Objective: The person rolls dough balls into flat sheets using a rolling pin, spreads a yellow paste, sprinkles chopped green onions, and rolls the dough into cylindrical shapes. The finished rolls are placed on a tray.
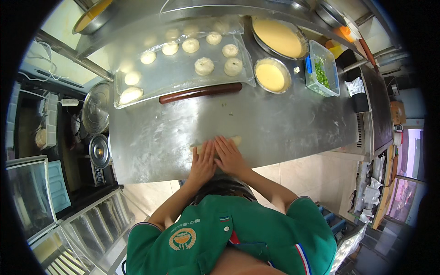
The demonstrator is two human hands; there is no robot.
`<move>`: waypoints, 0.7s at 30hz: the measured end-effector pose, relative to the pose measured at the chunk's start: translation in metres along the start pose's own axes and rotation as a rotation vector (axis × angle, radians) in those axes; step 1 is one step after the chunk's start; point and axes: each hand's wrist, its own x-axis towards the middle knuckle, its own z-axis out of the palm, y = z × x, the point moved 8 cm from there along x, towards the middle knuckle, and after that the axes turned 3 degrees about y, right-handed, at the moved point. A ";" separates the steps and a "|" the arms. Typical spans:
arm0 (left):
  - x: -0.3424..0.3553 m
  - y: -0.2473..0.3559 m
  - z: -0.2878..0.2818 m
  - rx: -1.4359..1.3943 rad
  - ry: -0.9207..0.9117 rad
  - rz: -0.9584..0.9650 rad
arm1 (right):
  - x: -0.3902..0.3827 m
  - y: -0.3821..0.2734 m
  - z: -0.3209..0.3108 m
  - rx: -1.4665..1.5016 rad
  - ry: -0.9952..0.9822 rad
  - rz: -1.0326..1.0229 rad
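A pale roll of dough (237, 140) lies on the steel table near its front edge, mostly covered by my hands. My left hand (203, 158) rests flat on its left part, fingers stretched out. Beside it, my right hand (227, 155) presses on the dough with straight fingers, the two hands almost touching. Only the ends of the dough show past my fingers. Farther back, a dark brown rolling pin (200, 93) lies across the table. Behind the pin, a tray (174, 77) lined with clear film holds several round dough pieces (204, 66).
At the back right stand a large bowl of yellow batter (278, 37), a smaller bowl of yellow liquid (272, 75) and a clear tub with chopped greens (322, 73). Round metal lids (99, 151) sit past the table's left edge. Flour dust marks the steel tabletop (293, 119).
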 end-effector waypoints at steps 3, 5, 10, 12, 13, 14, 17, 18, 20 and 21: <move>0.048 -0.034 0.000 -0.028 -0.025 -0.073 | 0.056 0.028 0.010 0.094 0.013 0.039; 0.074 -0.062 -0.002 -0.093 0.062 -0.085 | 0.075 0.034 0.001 0.026 0.020 0.035; -0.009 -0.041 -0.011 -0.165 -0.145 0.097 | 0.002 0.011 -0.006 -0.044 -0.073 -0.055; -0.025 -0.030 -0.017 -0.224 -0.105 0.071 | 0.011 0.006 -0.021 0.021 0.036 0.002; -0.019 -0.027 -0.019 -0.274 -0.080 0.043 | 0.015 -0.001 -0.028 0.061 0.082 0.037; 0.009 -0.024 -0.027 -0.322 -0.032 0.025 | 0.032 -0.001 -0.022 0.051 -0.008 0.009; 0.008 -0.025 -0.014 -0.250 -0.098 0.073 | 0.031 0.004 -0.002 0.068 -0.084 -0.079; -0.016 -0.020 -0.014 -0.200 -0.164 0.103 | 0.017 -0.001 -0.003 0.015 -0.127 -0.129; -0.055 -0.012 -0.018 -0.148 -0.198 0.139 | -0.042 -0.015 -0.015 -0.093 -0.229 -0.223; -0.067 -0.007 -0.023 -0.139 -0.162 0.152 | -0.047 -0.007 -0.017 -0.119 -0.215 -0.219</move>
